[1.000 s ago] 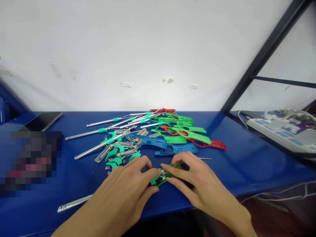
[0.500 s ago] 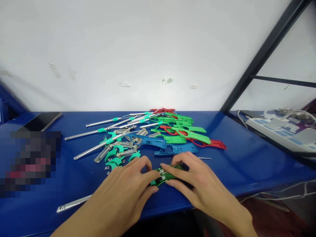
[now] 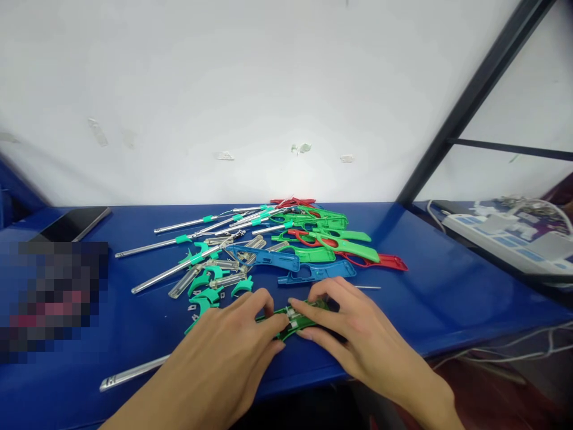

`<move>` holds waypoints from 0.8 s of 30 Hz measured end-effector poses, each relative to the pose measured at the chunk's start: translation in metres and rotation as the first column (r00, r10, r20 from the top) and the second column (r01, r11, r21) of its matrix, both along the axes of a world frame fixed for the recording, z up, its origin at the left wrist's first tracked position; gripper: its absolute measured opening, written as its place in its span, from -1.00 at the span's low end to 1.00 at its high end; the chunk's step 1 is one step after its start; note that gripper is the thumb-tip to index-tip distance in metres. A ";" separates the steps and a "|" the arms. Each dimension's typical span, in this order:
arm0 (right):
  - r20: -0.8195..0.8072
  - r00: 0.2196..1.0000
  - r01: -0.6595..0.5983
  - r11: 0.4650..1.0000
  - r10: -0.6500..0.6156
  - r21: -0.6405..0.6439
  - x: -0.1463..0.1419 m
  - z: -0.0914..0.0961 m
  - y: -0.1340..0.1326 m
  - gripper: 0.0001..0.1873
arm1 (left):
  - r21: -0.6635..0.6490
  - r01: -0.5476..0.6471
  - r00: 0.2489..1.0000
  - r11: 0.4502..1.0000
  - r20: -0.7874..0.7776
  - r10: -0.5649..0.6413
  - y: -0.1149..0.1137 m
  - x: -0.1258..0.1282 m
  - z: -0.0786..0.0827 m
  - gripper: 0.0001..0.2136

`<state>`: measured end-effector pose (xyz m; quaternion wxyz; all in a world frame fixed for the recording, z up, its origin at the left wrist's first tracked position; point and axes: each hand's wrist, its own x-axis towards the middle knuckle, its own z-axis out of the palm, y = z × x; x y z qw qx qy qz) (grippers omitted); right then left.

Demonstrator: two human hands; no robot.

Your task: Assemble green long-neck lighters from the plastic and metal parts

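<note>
A person's two bare hands meet at the near edge of a blue worktop (image 3: 425,298), seen from above and behind. Between them lies a small green handle piece (image 3: 301,318) with a silver metal part set in it, resting flat on the worktop just in front of the person.

The left hand (image 3: 224,352) comes in from the lower left. Its fingers (image 3: 263,300) are curled together and pinch the left end of the piece. The right hand (image 3: 358,334) comes in from the lower right, and its fingers (image 3: 310,309) are drawn together and press down on the right end. The fingertips of the two hands almost touch over the piece.

Just beyond the hands is a loose heap of parts:
- green handle shells (image 3: 344,246)
- blue handle shells (image 3: 268,257)
- a red handle shell (image 3: 389,261)
- long metal rods with teal collars (image 3: 188,224), fanned out to the left
- small teal clips (image 3: 208,292), near the left hand

One more metal rod (image 3: 134,374) lies alone beside the left forearm.

A dark flat device (image 3: 74,223) sits at the far left of the worktop. In front of it is a pixelated patch whose contents cannot be made out.

Behind the worktop is a plain white wall (image 3: 268,89) with a few scraps of tape. A black metal frame post (image 3: 470,101) slants up on the right, and past it a white power strip (image 3: 501,236) lies on a second surface. Pale cables (image 3: 514,352) hang below the worktop's right edge.
</note>
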<state>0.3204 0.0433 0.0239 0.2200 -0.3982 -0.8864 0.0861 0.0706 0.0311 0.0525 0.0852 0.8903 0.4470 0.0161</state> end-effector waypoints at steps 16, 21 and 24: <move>-0.064 0.997 0.044 0.999 -0.043 0.022 -0.001 -0.005 -0.005 -0.76 | 0.019 -0.038 0.983 0.999 0.182 0.034 0.009 -0.013 -0.008 -0.73; -0.065 0.997 0.043 0.999 -0.041 0.026 -0.001 -0.005 -0.004 -0.77 | 0.085 -0.049 0.966 0.995 0.257 0.026 0.013 -0.023 -0.008 -0.79; -0.076 0.997 0.034 0.999 -0.033 0.016 -0.001 -0.004 -0.004 -0.78 | 0.078 -0.040 0.965 0.996 0.263 0.018 0.014 -0.025 -0.004 -0.84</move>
